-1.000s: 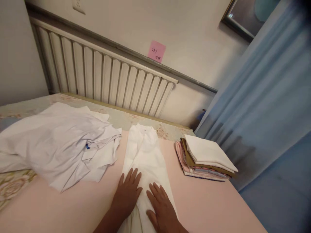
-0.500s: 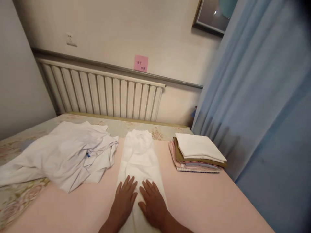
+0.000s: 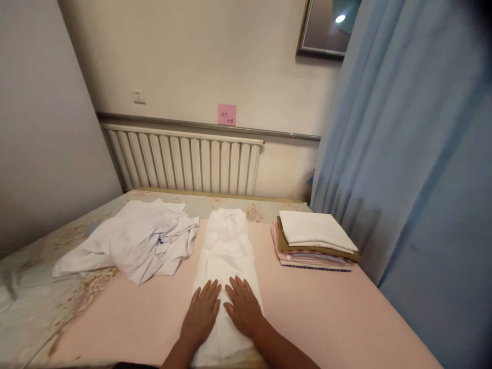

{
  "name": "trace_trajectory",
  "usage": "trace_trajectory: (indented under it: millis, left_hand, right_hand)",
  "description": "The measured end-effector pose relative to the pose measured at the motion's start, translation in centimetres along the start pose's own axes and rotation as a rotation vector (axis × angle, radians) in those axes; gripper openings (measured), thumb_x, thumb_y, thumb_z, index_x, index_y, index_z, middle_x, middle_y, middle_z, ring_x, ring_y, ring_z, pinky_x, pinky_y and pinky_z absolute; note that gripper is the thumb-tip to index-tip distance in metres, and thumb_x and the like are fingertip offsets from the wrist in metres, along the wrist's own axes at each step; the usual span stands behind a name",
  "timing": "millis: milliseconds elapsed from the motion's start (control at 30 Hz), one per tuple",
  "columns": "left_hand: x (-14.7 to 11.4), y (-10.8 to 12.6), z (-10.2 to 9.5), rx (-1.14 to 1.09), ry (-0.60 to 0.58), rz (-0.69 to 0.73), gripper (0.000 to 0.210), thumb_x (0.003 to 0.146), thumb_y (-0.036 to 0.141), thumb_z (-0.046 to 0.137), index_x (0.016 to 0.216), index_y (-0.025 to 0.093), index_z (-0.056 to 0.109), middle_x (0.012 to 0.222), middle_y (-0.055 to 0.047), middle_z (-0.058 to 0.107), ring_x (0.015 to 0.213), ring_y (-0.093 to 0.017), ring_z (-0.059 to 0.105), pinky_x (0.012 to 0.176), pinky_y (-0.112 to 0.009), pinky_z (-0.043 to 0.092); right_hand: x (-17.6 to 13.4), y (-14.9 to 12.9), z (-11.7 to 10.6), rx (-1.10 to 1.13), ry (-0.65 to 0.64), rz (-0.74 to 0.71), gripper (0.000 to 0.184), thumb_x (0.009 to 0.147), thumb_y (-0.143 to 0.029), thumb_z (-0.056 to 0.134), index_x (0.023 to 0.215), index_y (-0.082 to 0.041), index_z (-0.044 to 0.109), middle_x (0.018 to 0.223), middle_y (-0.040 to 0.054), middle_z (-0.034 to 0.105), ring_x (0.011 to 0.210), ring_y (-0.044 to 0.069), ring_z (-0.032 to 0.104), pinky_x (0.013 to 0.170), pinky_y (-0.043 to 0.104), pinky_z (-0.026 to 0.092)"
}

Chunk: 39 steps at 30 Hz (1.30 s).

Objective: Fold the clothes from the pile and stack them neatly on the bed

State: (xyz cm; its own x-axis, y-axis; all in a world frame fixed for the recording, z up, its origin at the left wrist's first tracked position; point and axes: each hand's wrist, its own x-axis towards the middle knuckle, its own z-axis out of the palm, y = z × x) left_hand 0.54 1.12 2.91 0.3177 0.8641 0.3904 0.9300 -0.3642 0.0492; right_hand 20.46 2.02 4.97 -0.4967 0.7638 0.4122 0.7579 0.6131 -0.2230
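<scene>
A white garment (image 3: 228, 251), folded into a long narrow strip, lies lengthwise in front of me on a pink cloth (image 3: 307, 312). Both palms rest flat on its lower half. My left hand (image 3: 202, 310) is on the left side, fingers stretched forward. Beside it my right hand (image 3: 243, 305) lies on the right side, its fingers likewise straight. A small gap of white fabric shows between the two hands. The garment's near end reaches close to the front edge of the pink cloth.
A loose heap of white clothes (image 3: 134, 238) lies on the left. At the right sits a stack of folded cloths (image 3: 317, 230), white on top. Beyond are a radiator (image 3: 184, 161) and a wall with a pink note (image 3: 227, 115). A blue curtain (image 3: 384, 154) hangs right.
The camera view has shifted and levelled, showing more of the bed's left and near side. My hands stay flat on the white garment.
</scene>
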Motion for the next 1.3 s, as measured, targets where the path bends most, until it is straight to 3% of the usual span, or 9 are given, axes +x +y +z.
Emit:
trace_trajectory:
  millis: [367,633,1300]
  left_hand:
    - [0.2,0.3,-0.2,0.007,0.003,-0.012,0.045,0.095,0.032,0.033,0.138,0.028,0.044,0.143,0.000,0.048,0.135,-0.021,0.040,0.109,-0.045,0.035]
    - [0.1,0.3,-0.5,-0.007,0.018,-0.003,0.044,0.095,0.031,0.033,0.138,0.028,0.045,0.142,-0.002,0.049,0.134,-0.021,0.041,0.108,-0.045,0.037]
    - [0.2,0.3,-0.4,-0.006,0.016,-0.016,0.044,0.095,0.031,0.035,0.137,0.029,0.046,0.142,-0.001,0.050,0.134,-0.021,0.042,0.108,-0.043,0.036]
  right_hand:
    - [-2.5,1.6,-2.7,0.113,-0.274,-0.008,0.056,0.092,-0.047,0.049,0.142,-0.025,0.039,0.152,0.0048,0.033,0.141,0.025,0.025,0.116,0.046,0.022]
    - [-6.3,3.1,-4.0,0.081,-0.141,-0.079,0.051,0.093,-0.033,0.048,0.142,-0.026,0.039,0.149,0.0020,0.038,0.140,0.021,0.028,0.116,0.045,0.024]
    - [-6.0,2.3,-5.2,0.095,-0.115,-0.041,0.047,0.091,-0.033,0.051,0.138,-0.026,0.046,0.144,0.0022,0.046,0.137,0.021,0.034,0.115,0.043,0.028]
